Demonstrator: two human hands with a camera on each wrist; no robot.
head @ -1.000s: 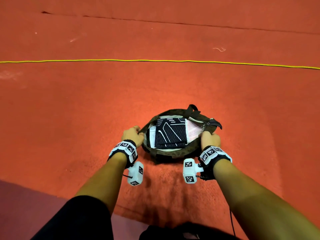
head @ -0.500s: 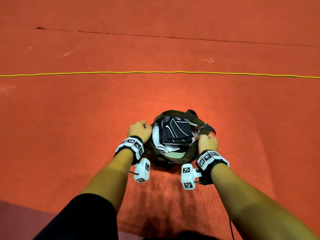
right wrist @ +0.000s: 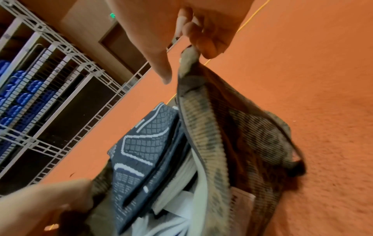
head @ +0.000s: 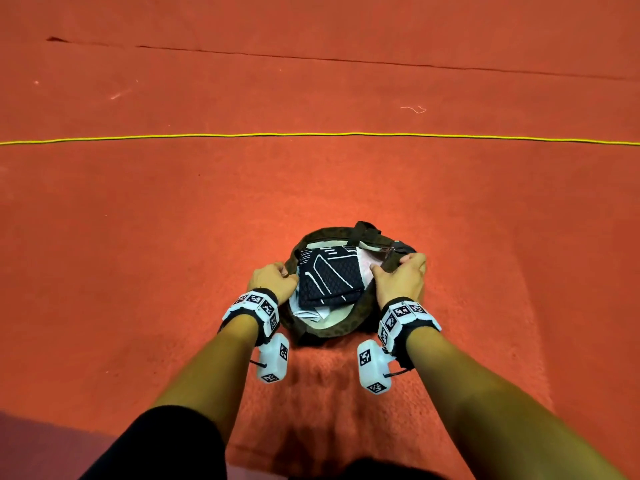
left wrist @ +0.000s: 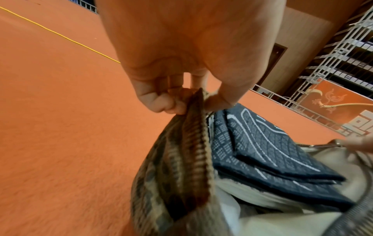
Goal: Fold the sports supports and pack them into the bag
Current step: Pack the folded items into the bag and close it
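Observation:
A camouflage bag [head: 332,333] lies open on the red floor in the head view. A folded black sports support [head: 329,278] with white lines lies on top inside it, over white cloth [head: 308,311]. My left hand [head: 275,276] pinches the bag's left rim between thumb and curled fingers, as the left wrist view shows: left hand [left wrist: 193,102], bag [left wrist: 177,159], support [left wrist: 262,151]. My right hand [head: 401,271] grips the right rim near the zipper pull. In the right wrist view my right hand [right wrist: 189,54] holds the bag [right wrist: 232,127] edge up beside the support [right wrist: 145,151].
Red carpet floor [head: 173,220] surrounds the bag on all sides. A thin yellow line [head: 311,135] crosses the floor beyond the bag. Metal railings and racks [right wrist: 50,79] stand far off at the edge of the hall. My knees fill the bottom of the head view.
Half a second ago my hands had drawn the rim inward, bunching the mouth. Now the mouth is spread wider again, and my right hand sits farther up the rim by the zipper.

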